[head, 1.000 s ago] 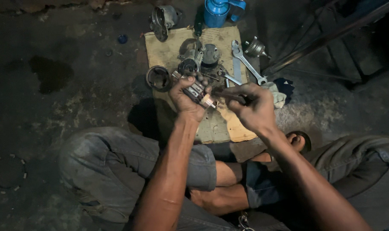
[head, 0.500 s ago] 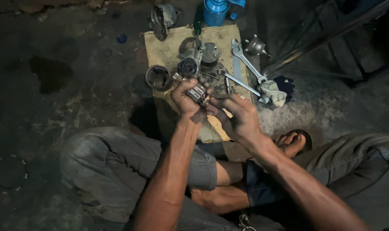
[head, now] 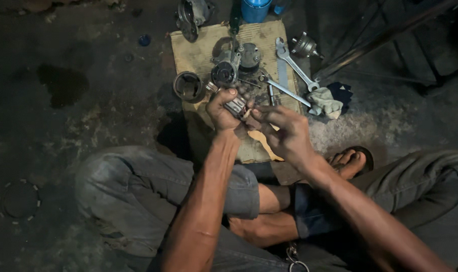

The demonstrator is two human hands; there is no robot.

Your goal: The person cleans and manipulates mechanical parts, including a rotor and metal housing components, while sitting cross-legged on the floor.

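Down over the cardboard sheet [head: 198, 48], both hands meet on one small metal part [head: 237, 107] — a ribbed, cylindrical piece, possibly a motor armature, though the dim light keeps that uncertain. The left hand [head: 223, 112] is curled closed around it, thumb over the top, holding it above the near half of the cardboard. The right hand [head: 284, 132] is half closed, its fingertips pinched in against the part's right end; whether they hold anything of their own cannot be told.

On the cardboard, beyond the hands, lie two wrenches — one open-ended spanner [head: 295, 63] angled toward the right edge, and one slimmer wrench [head: 284, 90] below it. One round motor housing [head: 225, 73] stands near the cardboard's middle, and one dark ring-shaped casing [head: 188, 86] sits at its left edge. One crumpled rag [head: 325, 103] lies just off the right edge. At the far edge stands one blue can [head: 255, 9], with one grey metal cover [head: 191, 15] to its left. One bare foot in a sandal [head: 351, 161] rests off the near right corner.
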